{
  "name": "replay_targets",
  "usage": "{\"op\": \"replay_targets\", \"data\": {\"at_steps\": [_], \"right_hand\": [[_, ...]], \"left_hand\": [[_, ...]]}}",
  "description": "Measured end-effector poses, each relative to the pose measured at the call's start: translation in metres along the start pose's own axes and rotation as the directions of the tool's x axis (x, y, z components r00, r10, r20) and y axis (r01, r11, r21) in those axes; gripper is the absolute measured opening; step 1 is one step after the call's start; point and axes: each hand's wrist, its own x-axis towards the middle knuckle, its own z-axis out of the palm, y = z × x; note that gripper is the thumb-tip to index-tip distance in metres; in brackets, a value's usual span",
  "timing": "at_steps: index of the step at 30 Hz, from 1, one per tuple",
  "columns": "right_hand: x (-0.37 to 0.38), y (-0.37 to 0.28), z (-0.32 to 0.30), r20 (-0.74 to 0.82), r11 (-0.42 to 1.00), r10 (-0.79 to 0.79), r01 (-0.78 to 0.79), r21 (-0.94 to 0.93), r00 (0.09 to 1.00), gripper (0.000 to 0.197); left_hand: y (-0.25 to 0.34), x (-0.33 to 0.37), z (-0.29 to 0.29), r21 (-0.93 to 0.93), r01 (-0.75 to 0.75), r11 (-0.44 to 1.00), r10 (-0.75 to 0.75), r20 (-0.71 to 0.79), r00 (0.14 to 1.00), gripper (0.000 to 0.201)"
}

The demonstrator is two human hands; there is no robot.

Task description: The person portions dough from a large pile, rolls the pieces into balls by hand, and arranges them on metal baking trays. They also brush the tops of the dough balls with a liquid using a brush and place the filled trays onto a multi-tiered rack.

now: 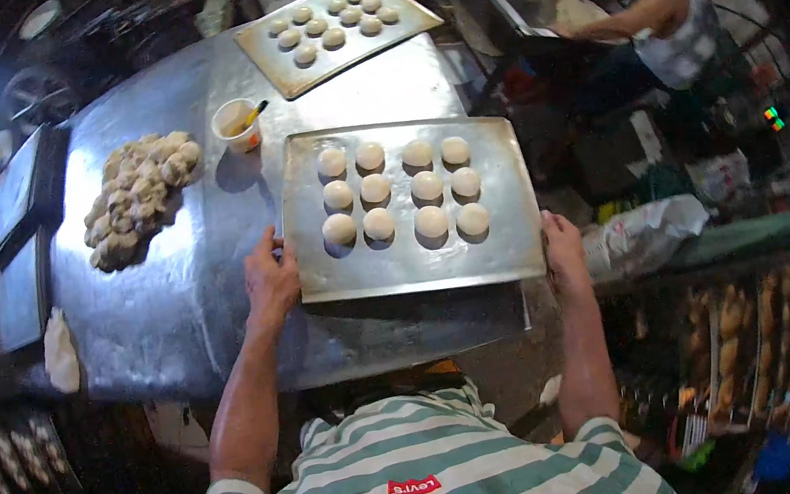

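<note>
You hold the baking tray [414, 262] by its two short ends, so its long axis runs left to right across you, parallel to the near edge of the metal table [162, 310]. Your left hand [271, 283] clamps the tray's left end near its near corner, thumb on top of the rim and fingers curled under. Your right hand [563, 249] grips the right end near its near corner; how those fingers wrap underneath you cannot tell. The tray sits at the near right corner of the table, its right end reaching out to the table's right edge. Twelve dough balls [400, 193] lie on the far half of the tray in three rows of four; the near half is bare metal.

Just off the tray's far left corner stands a small cup [236, 125] with a yellow stick in it. Left of that, a pile of dough lumps [136, 194] lies toward the table's left edge, well apart from your tray. A second tray [336, 31] with dough balls lies angled at the far edge. Dark flat pans [22, 239] lean beside the left edge.

Bare tabletop lies left of your left hand, between the tray and the pile. Beyond the right edge, another person [671, 21] works at a separate bench.
</note>
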Motion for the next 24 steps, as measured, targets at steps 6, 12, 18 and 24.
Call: {"op": "replay_targets", "data": {"at_steps": [6,12,18,24], "right_hand": [[-0.072,-0.031,0.018,0.168,0.966,-0.158,0.187,-0.177,0.973,0.042],[-0.127,0.014,0.027,0.34,0.914,-0.381,0.405,-0.001,0.86,0.03],[-0.207,-0.08,0.22,0.791,0.847,-0.404,0.513,0.136,0.458,0.035],[-0.402,-0.176,0.474,0.997,0.989,-0.078,0.127,0.073,0.03,0.039]], "left_hand": [[-0.004,-0.019,-0.032,-0.612,0.56,0.559,-0.388,0.404,0.829,0.043],[-0.058,-0.189,-0.115,-0.611,0.478,0.631,-0.497,0.156,0.854,0.052],[-0.17,-0.453,-0.22,-0.921,0.189,0.341,-0.405,0.037,0.913,0.048],[-0.182,-0.661,-0.263,-0.997,0.059,0.059,-0.751,-0.006,0.66,0.047]]}}
